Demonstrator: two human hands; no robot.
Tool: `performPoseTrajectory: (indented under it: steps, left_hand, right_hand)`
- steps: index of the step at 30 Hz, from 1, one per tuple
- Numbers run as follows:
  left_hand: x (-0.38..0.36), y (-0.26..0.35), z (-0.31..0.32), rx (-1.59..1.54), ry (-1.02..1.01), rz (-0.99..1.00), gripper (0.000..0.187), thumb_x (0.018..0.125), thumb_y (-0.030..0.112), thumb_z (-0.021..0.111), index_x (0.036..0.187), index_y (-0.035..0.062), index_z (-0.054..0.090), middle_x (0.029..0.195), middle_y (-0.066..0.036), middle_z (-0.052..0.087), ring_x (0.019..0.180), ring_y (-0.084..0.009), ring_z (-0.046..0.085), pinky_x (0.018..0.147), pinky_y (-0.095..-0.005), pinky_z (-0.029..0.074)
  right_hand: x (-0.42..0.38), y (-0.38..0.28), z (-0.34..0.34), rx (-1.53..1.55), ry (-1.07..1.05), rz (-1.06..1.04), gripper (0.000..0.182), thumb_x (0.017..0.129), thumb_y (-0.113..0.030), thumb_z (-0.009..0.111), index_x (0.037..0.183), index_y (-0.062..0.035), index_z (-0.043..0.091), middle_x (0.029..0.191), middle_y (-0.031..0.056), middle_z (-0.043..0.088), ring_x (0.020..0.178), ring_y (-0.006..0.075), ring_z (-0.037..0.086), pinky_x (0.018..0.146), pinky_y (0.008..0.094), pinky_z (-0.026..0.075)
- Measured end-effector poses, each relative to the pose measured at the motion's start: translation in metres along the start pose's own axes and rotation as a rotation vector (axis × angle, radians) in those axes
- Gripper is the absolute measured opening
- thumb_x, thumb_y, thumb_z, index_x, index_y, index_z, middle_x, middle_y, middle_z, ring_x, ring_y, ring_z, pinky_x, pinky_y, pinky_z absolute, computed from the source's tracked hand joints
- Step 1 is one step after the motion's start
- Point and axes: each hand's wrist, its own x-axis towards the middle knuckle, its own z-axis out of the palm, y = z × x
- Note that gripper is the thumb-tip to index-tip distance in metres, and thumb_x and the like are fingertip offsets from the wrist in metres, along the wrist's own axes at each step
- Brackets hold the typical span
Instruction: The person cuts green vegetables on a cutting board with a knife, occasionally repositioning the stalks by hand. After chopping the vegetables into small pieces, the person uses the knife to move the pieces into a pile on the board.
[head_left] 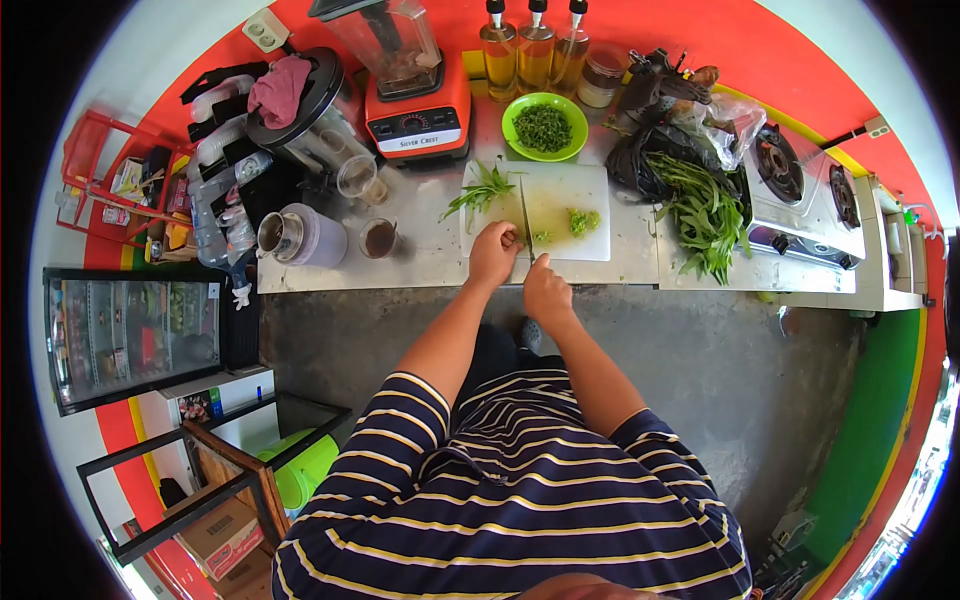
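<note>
My right hand [547,292] grips a knife [529,225] by the handle, its thin blade pointing away from me across the white cutting board [592,190]. Close to the left of the blade, my left hand [495,253] rests at the board's near edge with its fingers curled together; what they pinch is hidden. Leafy green sprigs [485,190] lie on the board's far left, beyond that hand. To the right of the blade sits a small pile of chopped green pieces [582,221], with a few more bits [543,238] beside the knife.
Behind the board stands a green bowl [543,127] of chopped greens. A red blender [417,115], glass cup [380,239] and steel-topped jug [300,234] occupy the left. Long leafy greens [700,215], a black plastic bag [645,155] and gas stove [800,200] are right. Oil bottles [535,50] line the wall.
</note>
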Motion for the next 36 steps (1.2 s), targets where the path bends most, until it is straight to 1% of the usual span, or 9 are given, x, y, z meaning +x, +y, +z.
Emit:
performPoseTrajectory:
  steps: [3, 6, 11, 15, 21, 24, 26, 30, 36]
  left_hand:
    - [-0.001, 0.001, -0.002, -0.070, 0.009, -0.044, 0.018, 0.079, 0.006, 0.078, 0.090, -0.0004, 0.067, 0.087, -0.009, 0.062, 0.076, -0.0223, 0.065, 0.071, -0.0344, 0.053]
    - [-0.007, 0.003, -0.004, 0.064, 0.014, 0.048, 0.018, 0.080, 0.007, 0.078, 0.093, -0.0002, 0.068, 0.091, -0.010, 0.061, 0.077, -0.0226, 0.065, 0.070, -0.0335, 0.053]
    - [-0.011, -0.005, 0.003, 0.021, 0.092, 0.070, 0.018, 0.083, 0.006, 0.075, 0.099, -0.0017, 0.071, 0.099, -0.013, 0.061, 0.082, -0.0256, 0.067, 0.076, -0.0334, 0.056]
    - [-0.012, 0.000, -0.002, 0.025, 0.080, 0.059, 0.018, 0.083, 0.005, 0.073, 0.100, -0.0032, 0.070, 0.099, -0.013, 0.061, 0.085, -0.0263, 0.069, 0.080, -0.0338, 0.057]
    - [-0.009, -0.008, -0.009, -0.077, 0.042, 0.171, 0.017, 0.082, 0.000, 0.070, 0.099, -0.0030, 0.070, 0.098, -0.014, 0.061, 0.084, -0.0275, 0.067, 0.080, -0.0342, 0.057]
    - [-0.005, -0.008, -0.008, -0.098, 0.080, 0.082, 0.016, 0.081, -0.001, 0.070, 0.097, -0.0031, 0.070, 0.096, -0.015, 0.060, 0.083, -0.0274, 0.066, 0.077, -0.0344, 0.056]
    - [-0.004, -0.012, -0.011, -0.045, 0.006, 0.050, 0.014, 0.080, -0.002, 0.072, 0.094, -0.0027, 0.069, 0.095, -0.015, 0.059, 0.082, -0.0271, 0.066, 0.076, -0.0348, 0.055]
    - [-0.003, -0.011, -0.014, -0.079, 0.016, 0.106, 0.014, 0.078, -0.002, 0.074, 0.091, -0.0023, 0.068, 0.093, -0.014, 0.059, 0.081, -0.0263, 0.065, 0.075, -0.0346, 0.055]
    - [0.003, -0.015, -0.014, -0.047, -0.045, 0.022, 0.012, 0.078, 0.000, 0.075, 0.088, -0.0016, 0.069, 0.092, -0.013, 0.059, 0.080, -0.0251, 0.065, 0.074, -0.0347, 0.054]
  right_hand:
    - [0.013, 0.000, -0.003, 0.011, -0.004, -0.007, 0.028, 0.094, -0.012, 0.051, 0.115, 0.0039, 0.044, 0.106, 0.0315, 0.068, 0.101, 0.0449, 0.069, 0.090, 0.0510, 0.055]
    - [0.019, 0.001, -0.013, -0.007, -0.002, -0.055, 0.029, 0.094, -0.013, 0.051, 0.116, 0.0043, 0.043, 0.105, 0.0310, 0.069, 0.100, 0.0454, 0.069, 0.088, 0.0505, 0.056]
    - [0.007, -0.001, -0.002, -0.012, 0.011, -0.057, 0.031, 0.094, -0.014, 0.053, 0.116, 0.0050, 0.042, 0.103, 0.0296, 0.070, 0.100, 0.0456, 0.069, 0.087, 0.0494, 0.056]
    - [0.012, -0.010, -0.004, 0.043, -0.028, -0.017, 0.031, 0.093, -0.013, 0.053, 0.116, 0.0059, 0.043, 0.106, 0.0316, 0.068, 0.104, 0.0463, 0.068, 0.090, 0.0506, 0.055]
    - [0.013, -0.011, -0.013, 0.006, -0.019, -0.017, 0.034, 0.091, -0.010, 0.057, 0.117, 0.0051, 0.042, 0.107, 0.0312, 0.068, 0.105, 0.0452, 0.068, 0.090, 0.0501, 0.055]
    - [0.008, -0.011, -0.006, -0.014, -0.031, 0.009, 0.035, 0.090, -0.009, 0.058, 0.118, 0.0044, 0.042, 0.109, 0.0309, 0.068, 0.105, 0.0445, 0.068, 0.091, 0.0498, 0.055]
    - [0.012, -0.011, -0.002, -0.032, -0.050, 0.014, 0.035, 0.090, -0.009, 0.058, 0.119, 0.0042, 0.043, 0.110, 0.0309, 0.068, 0.106, 0.0444, 0.068, 0.091, 0.0500, 0.055]
    - [0.021, -0.013, -0.017, -0.084, -0.075, -0.003, 0.039, 0.091, -0.010, 0.058, 0.122, 0.0052, 0.040, 0.112, 0.0308, 0.067, 0.107, 0.0445, 0.068, 0.091, 0.0495, 0.055]
    - [0.003, -0.016, -0.002, -0.101, -0.081, 0.057, 0.034, 0.093, -0.010, 0.056, 0.120, 0.0036, 0.041, 0.109, 0.0281, 0.070, 0.104, 0.0431, 0.069, 0.090, 0.0476, 0.056]
